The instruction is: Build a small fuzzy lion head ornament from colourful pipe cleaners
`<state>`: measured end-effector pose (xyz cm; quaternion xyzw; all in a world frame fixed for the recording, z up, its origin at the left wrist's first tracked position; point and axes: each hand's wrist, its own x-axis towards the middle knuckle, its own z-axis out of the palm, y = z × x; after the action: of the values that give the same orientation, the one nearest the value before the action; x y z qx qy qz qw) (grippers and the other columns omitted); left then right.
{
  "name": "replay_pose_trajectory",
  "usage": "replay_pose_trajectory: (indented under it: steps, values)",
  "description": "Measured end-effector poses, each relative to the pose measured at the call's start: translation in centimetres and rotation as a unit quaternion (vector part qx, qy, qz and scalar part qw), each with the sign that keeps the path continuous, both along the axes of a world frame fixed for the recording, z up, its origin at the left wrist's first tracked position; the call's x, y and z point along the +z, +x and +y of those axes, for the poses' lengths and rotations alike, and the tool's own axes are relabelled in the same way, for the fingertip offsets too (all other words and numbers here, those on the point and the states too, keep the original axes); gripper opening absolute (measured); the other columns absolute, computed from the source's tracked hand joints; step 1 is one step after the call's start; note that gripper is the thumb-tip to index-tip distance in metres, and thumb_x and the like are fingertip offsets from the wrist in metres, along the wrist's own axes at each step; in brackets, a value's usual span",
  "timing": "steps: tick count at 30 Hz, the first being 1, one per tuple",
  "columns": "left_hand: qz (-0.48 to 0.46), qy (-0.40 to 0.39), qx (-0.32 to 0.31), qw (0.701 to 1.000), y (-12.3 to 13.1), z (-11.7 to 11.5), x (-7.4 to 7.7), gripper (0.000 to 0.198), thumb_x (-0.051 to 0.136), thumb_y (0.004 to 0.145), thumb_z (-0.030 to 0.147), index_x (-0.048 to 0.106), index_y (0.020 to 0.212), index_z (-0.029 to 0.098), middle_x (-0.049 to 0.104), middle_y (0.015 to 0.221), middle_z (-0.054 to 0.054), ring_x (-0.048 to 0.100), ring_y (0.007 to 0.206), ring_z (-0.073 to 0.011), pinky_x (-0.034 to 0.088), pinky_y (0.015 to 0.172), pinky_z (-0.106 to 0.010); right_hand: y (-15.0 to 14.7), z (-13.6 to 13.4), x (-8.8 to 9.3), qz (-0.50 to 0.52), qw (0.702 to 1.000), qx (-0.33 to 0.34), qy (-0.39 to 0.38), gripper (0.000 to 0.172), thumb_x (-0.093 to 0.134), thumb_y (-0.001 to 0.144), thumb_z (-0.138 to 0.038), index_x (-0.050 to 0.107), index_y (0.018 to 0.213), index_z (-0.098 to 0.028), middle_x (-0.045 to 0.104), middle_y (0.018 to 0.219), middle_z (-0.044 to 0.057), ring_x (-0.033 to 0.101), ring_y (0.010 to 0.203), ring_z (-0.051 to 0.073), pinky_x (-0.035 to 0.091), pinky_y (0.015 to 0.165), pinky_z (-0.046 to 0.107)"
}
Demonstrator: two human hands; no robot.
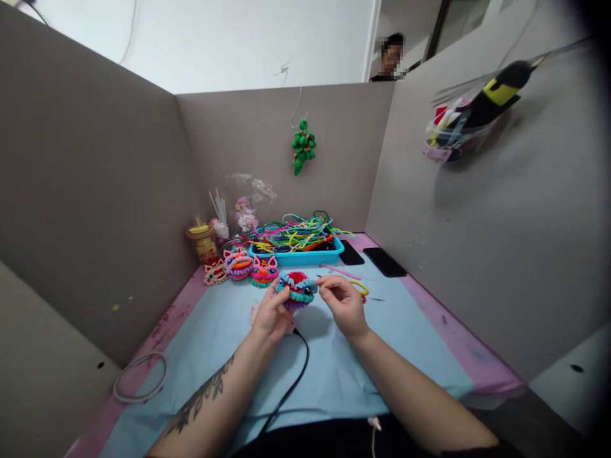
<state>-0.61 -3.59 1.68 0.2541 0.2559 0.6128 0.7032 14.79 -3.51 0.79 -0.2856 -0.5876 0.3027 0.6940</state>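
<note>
A small lion-like head [296, 289] of teal, red and purple pipe cleaners is held above the table in my left hand [272, 313], thumb at its front. At its right side, my right hand [344, 305] is closed in a pinch; whatever lies between thumb and forefinger is too small to make out. Partly hidden beneath my left hand lies a pink object [254, 313], from which a black cord [301, 362] runs toward me. Three similar pipe-cleaner heads stand beyond: a cream one [215, 272], a purple-orange one [238, 264] and a pink-teal one [264, 271].
A blue tray [296, 258] holds a heap of coloured pipe cleaners [300, 234]. Right of it lie two dark phones [384, 262]. A lidded cup [203, 240] stands back left, a ring [140, 378] front left. Grey partitions [267, 146] surround the table; a person [391, 57] is beyond.
</note>
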Motion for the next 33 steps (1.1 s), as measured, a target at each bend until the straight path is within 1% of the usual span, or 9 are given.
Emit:
replay_pose_trajectory:
  steps: [2,5,7,9,13,18,21,27,33]
  values:
    - [0.004,0.001,0.001,1.0,0.0,0.1,-0.2,0.042,0.071,0.068,0.014,0.052,0.105,0.022,0.063,0.094,-0.002,0.065,0.08,-0.0153,0.051,0.077,-0.031,0.1,-0.2,0.0,0.013,1.0,0.006,0.001,0.006,0.059,0.081,-0.021,0.054,0.078,-0.021,0.066,0.088,0.005,0.063,0.084,0.018,0.05,0.075,0.034]
    - [0.013,0.004,0.005,1.0,0.0,0.2,-0.5,0.044,0.072,0.067,0.015,0.051,0.106,0.022,0.063,0.094,-0.002,0.065,0.082,-0.0169,0.05,0.08,-0.034,0.2,-0.2,-0.1,-0.006,1.0,-0.013,0.01,0.006,0.057,0.083,-0.022,0.051,0.079,-0.021,0.064,0.079,0.003,0.062,0.076,0.017,0.05,0.071,0.034]
    - [0.018,0.004,0.009,1.0,0.0,0.3,-0.6,0.046,0.072,0.067,0.014,0.051,0.107,0.022,0.064,0.094,-0.002,0.064,0.083,-0.0176,0.05,0.081,-0.035,0.4,-0.1,-0.2,-0.047,0.997,-0.051,0.027,0.007,0.057,0.082,-0.023,0.052,0.078,-0.02,0.06,0.076,0.002,0.059,0.073,0.016,0.049,0.07,0.033]
    - [0.023,0.005,0.015,1.0,0.1,0.2,-0.6,0.049,0.073,0.066,0.013,0.05,0.108,0.022,0.064,0.093,-0.002,0.064,0.083,-0.0177,0.05,0.08,-0.035,0.6,0.2,-0.3,-0.095,0.992,-0.08,0.038,0.005,0.056,0.083,-0.024,0.053,0.08,-0.02,0.058,0.078,0.003,0.057,0.075,0.017,0.047,0.071,0.033]
    - [0.029,0.009,0.017,0.999,0.1,0.1,-0.5,0.052,0.073,0.064,0.011,0.049,0.108,0.022,0.063,0.093,-0.002,0.064,0.082,-0.0178,0.05,0.077,-0.034,0.8,0.6,-0.2,-0.181,0.979,-0.079,0.057,0.003,0.048,0.086,-0.022,0.051,0.086,-0.021,0.056,0.082,0.003,0.054,0.079,0.017,0.045,0.072,0.033]
    - [0.029,0.014,0.014,0.999,0.1,0.1,-0.5,0.052,0.074,0.063,0.012,0.05,0.108,0.022,0.063,0.093,-0.002,0.064,0.082,-0.0182,0.05,0.077,-0.034,0.9,0.6,0.4,-0.252,0.958,-0.093,0.1,0.005,0.047,0.086,-0.019,0.049,0.081,-0.021,0.049,0.077,0.002,0.049,0.074,0.017,0.042,0.068,0.032]
    - [0.035,0.012,0.016,0.999,0.2,0.1,-0.5,0.055,0.075,0.062,0.012,0.049,0.109,0.022,0.063,0.091,-0.002,0.064,0.081,-0.0182,0.051,0.076,-0.034,0.9,0.6,0.5,-0.27,0.951,-0.102,0.111,0.007,0.047,0.085,-0.018,0.051,0.081,-0.021,0.05,0.076,0.003,0.049,0.075,0.018,0.042,0.068,0.032]
    - [0.041,0.009,0.026,0.999,0.3,-0.2,-0.3,0.055,0.076,0.061,0.012,0.048,0.108,0.021,0.063,0.091,-0.002,0.064,0.077,-0.0152,0.051,0.072,-0.029,0.5,0.5,0.6,-0.304,0.933,-0.124,0.147,0.013,0.046,0.086,-0.015,0.056,0.091,-0.021,0.058,0.083,0.005,0.05,0.082,0.021,0.041,0.075,0.036]
    - [0.05,0.016,0.02,0.998,0.4,-0.4,-0.1,0.056,0.076,0.061,0.013,0.048,0.109,0.021,0.063,0.089,-0.001,0.064,0.076,-0.0141,0.05,0.072,-0.027,0.3,0.4,0.8,-0.318,0.924,-0.149,0.151,0.009,0.046,0.087,-0.018,0.055,0.085,-0.02,0.058,0.079,0.005,0.05,0.079,0.021,0.041,0.073,0.035]
